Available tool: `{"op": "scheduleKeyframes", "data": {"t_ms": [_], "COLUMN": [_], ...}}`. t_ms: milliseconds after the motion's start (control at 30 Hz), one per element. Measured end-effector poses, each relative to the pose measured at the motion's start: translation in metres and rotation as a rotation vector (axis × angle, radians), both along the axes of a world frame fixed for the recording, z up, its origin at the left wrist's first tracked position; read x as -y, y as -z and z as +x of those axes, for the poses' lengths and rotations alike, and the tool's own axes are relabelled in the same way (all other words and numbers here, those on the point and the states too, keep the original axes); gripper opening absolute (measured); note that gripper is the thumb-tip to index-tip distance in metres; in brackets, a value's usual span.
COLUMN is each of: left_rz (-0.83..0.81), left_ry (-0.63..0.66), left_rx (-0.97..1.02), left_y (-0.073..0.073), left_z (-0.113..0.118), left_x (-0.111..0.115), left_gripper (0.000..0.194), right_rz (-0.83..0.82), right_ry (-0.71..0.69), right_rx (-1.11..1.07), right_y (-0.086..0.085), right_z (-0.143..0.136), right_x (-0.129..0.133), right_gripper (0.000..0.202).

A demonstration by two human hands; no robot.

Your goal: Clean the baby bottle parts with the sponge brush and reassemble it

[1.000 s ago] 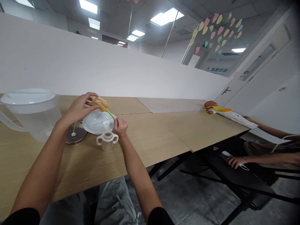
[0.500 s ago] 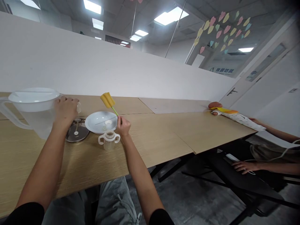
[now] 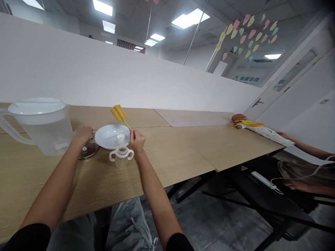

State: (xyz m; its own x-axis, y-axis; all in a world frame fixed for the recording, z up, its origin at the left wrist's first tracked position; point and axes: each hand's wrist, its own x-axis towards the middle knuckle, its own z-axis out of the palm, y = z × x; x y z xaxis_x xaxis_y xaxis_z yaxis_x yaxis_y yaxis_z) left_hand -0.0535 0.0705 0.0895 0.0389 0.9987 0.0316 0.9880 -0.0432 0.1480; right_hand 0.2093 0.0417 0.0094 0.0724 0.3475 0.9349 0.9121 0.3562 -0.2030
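right hand: (image 3: pixel 136 140) is being kept closed around the green stick of the brush (image 3: pixel 119 112), low on the stick, just right of the cup.
brush: is being held tilted, its yellow sponge head raised up and to the left, above the far rim of the plate.
left hand: (image 3: pixel 82 134) is being rested on the metal lid (image 3: pixel 89 150), fingers curled down over it; whether the lid is being gripped cannot be told.
metal lid: is lying flat on the table (image 3: pixel 183 146), between the jug and the plate, partly hidden by the left hand.
plate: (image 3: pixel 106 134) white, is sitting on the table beside the lid, with a small white piece lying in it.
cup: (image 3: pixel 121 156) small and clear, with two handles, is standing upright just in front of the plate, close to the right hand.
jug: (image 3: pixel 39 125) large, clear plastic, white-lidded, is standing at the left, near the left hand.
other person: an arm (image 3: pixel 300 146) is being stretched over the far right end of the table, the hand (image 3: pixel 238 118) resting by a yellow and white thing.
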Motion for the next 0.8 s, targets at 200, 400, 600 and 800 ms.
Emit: {"op": "scheduleKeyframes", "data": {"t_ms": [200, 400, 600, 800], "left_rz": [-0.04, 0.062, 0.053, -0.056], "left_ry": [-0.117, -0.078, 0.324, 0.285], "left_rx": [-0.095, -0.154, -0.042, -0.143], "left_y": [0.008, -0.013, -0.032, -0.01], "left_z": [-0.003, 0.014, 0.075, 0.106], "left_x": [-0.003, 0.012, 0.042, 0.05], "left_gripper": [0.043, 0.064, 0.052, 0.033], "right_rz": [0.004, 0.014, 0.012, -0.006], "right_ry": [0.007, 0.013, 0.028, 0.037], "right_rx": [0.003, 0.012, 0.021, 0.01], "right_y": [0.001, 0.001, 0.0, 0.001], "right_z": [0.0, 0.0, 0.001, 0.003], "right_x": [-0.002, -0.002, -0.001, -0.001], "right_gripper": [0.043, 0.043, 0.044, 0.043]}}
